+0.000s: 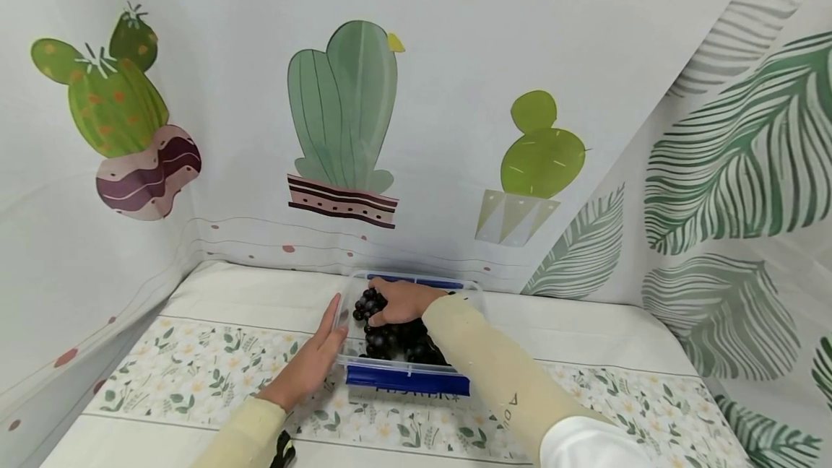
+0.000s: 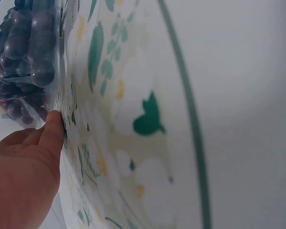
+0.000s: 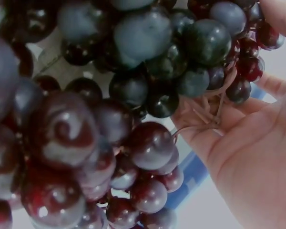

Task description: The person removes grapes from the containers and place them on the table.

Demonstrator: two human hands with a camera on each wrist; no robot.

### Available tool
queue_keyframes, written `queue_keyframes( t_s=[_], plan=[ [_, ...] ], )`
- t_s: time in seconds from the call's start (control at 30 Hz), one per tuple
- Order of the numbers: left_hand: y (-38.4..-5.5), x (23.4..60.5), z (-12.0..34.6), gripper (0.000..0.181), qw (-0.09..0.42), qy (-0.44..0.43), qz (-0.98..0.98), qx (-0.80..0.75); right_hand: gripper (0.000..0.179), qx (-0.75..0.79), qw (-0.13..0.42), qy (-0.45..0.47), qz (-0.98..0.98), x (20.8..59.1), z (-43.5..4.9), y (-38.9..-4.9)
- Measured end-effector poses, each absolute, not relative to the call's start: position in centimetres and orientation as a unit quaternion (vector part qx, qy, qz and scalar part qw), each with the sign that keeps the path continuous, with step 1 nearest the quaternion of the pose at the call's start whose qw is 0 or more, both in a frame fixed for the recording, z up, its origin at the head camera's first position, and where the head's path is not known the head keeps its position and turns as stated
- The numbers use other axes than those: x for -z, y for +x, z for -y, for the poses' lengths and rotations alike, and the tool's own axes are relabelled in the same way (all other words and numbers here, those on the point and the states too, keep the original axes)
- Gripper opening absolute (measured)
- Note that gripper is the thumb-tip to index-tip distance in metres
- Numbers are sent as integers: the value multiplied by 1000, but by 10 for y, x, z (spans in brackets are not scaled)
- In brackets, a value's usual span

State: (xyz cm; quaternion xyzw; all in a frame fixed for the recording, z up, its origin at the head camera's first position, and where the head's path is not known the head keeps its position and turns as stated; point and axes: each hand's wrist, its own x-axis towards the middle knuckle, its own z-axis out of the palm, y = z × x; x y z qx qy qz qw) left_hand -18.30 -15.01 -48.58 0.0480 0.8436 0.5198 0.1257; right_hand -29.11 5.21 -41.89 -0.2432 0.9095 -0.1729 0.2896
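A clear plastic box (image 1: 390,365) with blue clip latches (image 1: 408,381) stands on the table and holds dark purple grapes (image 1: 383,341). My right hand (image 1: 404,300) reaches into the box from the right. Its fingers curl round a bunch of grapes (image 3: 150,143), whose brown stem (image 3: 214,119) lies against the palm in the right wrist view. My left hand (image 1: 310,363) is at the box's left side, with fingers extended along the wall. In the left wrist view, the left fingertips touch the lower part of the box, beside grapes (image 2: 24,43) seen through the plastic.
A floral runner (image 1: 227,367) crosses the white tablecloth (image 1: 260,298). Behind the table hangs a white curtain (image 1: 448,56) printed with cacti and leaves. A small black object (image 1: 283,450) shows beside the left sleeve.
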Motion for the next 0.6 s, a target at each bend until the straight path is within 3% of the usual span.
queue_keyframes(
  t_s=[0.17,0.43,0.6],
  plan=[
    [-185,486,149,63,127,45,-845,-517,79,168,295,-230,-912,421,-52,-293],
    [-182,487,152,65,133,51,-842,-521,98,136,275,-226,-924,426,-45,-288],
    [-182,487,151,65,133,48,-840,-525,92,138,271,-230,-924,426,-42,-289]
  ],
)
